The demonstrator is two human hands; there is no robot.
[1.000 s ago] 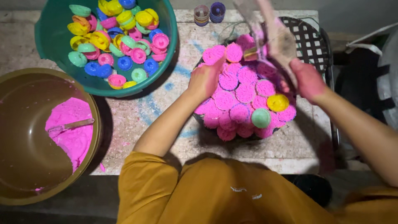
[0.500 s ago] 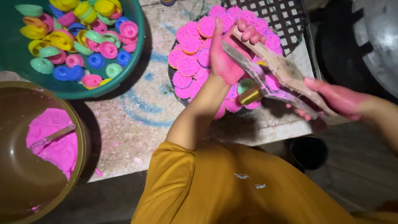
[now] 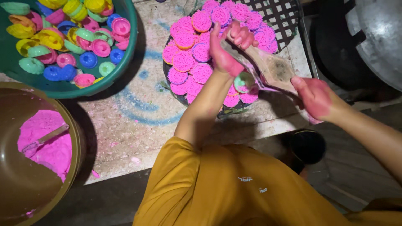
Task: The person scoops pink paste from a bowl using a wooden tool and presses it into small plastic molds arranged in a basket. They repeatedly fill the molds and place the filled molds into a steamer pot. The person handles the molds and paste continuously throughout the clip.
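My left hand [image 3: 228, 48] grips the far end of a flat clear plastic sheet [image 3: 272, 69] stained with pink powder. My right hand [image 3: 316, 97] holds its near end. The sheet hangs tilted over a dark round tray [image 3: 201, 104] packed with several pink moulded cakes [image 3: 194, 56]. A green mould [image 3: 244, 80] sits among the cakes just under the sheet. Both hands are stained pink.
A green basin [image 3: 121, 71] at top left holds several coloured plastic moulds [image 3: 75, 33]. A brown bowl [image 3: 77, 142] at lower left holds pink powder [image 3: 44, 142] and a spoon [image 3: 44, 139]. A black lattice tray [image 3: 284, 16] and a metal pot [image 3: 377, 37] lie at right.
The sheet has come down from held high at the right to low across the tray. My left hand left the cakes and took its far end. The view shifted left.
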